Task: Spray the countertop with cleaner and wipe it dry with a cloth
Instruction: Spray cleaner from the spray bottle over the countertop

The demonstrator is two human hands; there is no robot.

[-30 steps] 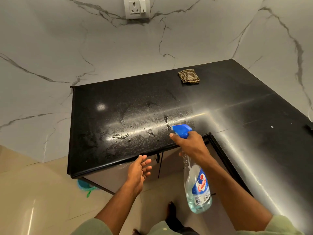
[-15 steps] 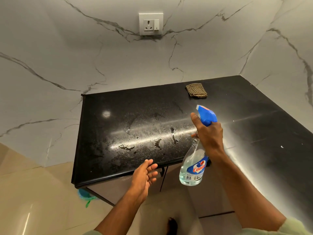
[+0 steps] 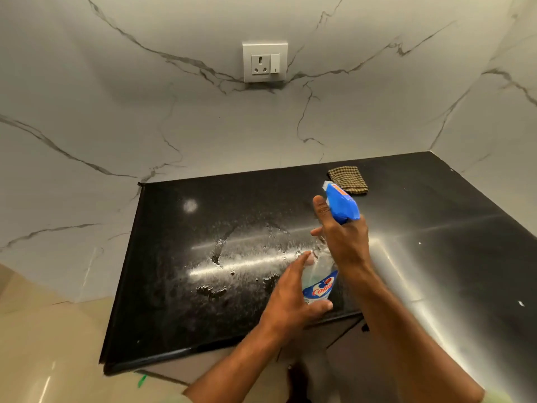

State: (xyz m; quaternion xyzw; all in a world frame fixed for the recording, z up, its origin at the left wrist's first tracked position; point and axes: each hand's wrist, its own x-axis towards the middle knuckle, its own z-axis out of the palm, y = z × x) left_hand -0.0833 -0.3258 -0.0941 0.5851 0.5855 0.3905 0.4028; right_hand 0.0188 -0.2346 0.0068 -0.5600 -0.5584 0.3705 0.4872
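Observation:
The black countertop (image 3: 180,309) is wet with spray droplets and small puddles across its middle. My right hand (image 3: 344,242) grips the neck of the clear spray bottle (image 3: 321,282), whose blue trigger head (image 3: 341,203) is raised over the counter. My left hand (image 3: 293,298) wraps around the lower body of the same bottle, fingers along its side and thumb under it. A folded brown checked cloth (image 3: 347,180) lies at the back of the counter near the wall, just beyond the bottle's nozzle.
Marble-patterned walls enclose the counter at the back and right, with a white socket and switch plate (image 3: 265,61) on the back wall. The counter's left and front edges drop to a beige tiled floor (image 3: 43,344). Cabinet doors sit below the front edge.
My right hand lifted the bottle up and over the counter. My left hand, open and empty before, rose to take hold of the bottle's lower body.

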